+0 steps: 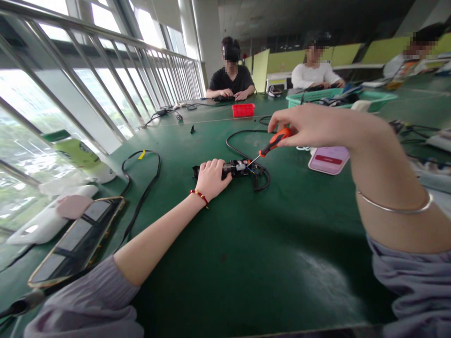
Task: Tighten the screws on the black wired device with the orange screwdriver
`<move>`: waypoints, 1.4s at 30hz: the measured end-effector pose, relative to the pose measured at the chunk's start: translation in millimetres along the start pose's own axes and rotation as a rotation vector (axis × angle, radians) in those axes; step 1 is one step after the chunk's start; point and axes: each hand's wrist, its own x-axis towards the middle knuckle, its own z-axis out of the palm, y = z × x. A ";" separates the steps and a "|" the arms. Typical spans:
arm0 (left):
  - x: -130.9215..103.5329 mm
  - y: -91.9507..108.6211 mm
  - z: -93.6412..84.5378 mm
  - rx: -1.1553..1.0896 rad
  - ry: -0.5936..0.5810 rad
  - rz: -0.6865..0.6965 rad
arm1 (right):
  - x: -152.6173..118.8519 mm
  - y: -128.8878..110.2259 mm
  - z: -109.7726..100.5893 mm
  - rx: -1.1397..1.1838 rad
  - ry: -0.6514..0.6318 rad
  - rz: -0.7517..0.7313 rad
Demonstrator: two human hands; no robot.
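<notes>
My left hand [212,179] is wrapped over a black elongated device [241,167] lying on the green table, its fingers covering the middle part. Inner parts and thin wires show at the device's right end, and a black cable [237,149] runs beside it. In my right hand [310,124] is a screwdriver [276,141] with an orange and black handle, pinched near the handle's end. The screwdriver slants down to the left, and its tip reaches the exposed parts. Whether it sits in a screw is too small to tell.
A phone with a pink screen [329,159] lies right of the device. Farther back are a red tray [243,110] and a green basket [306,97]. A large phone [79,241], a bottle [79,157] and a cable [155,176] lie left. Other people sit across the table [253,263].
</notes>
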 end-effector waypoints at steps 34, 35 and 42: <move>0.0 1.7 -0.8 -0.016 -0.007 -0.005 | -0.5 -4.1 2.2 0.053 -0.084 0.060; -0.1 1.9 -0.5 -0.014 -0.004 -0.005 | -0.2 -4.1 2.5 0.069 -0.112 0.085; -0.1 1.7 0.9 -0.003 -0.004 0.000 | -1.1 -5.9 2.4 0.094 -0.074 0.037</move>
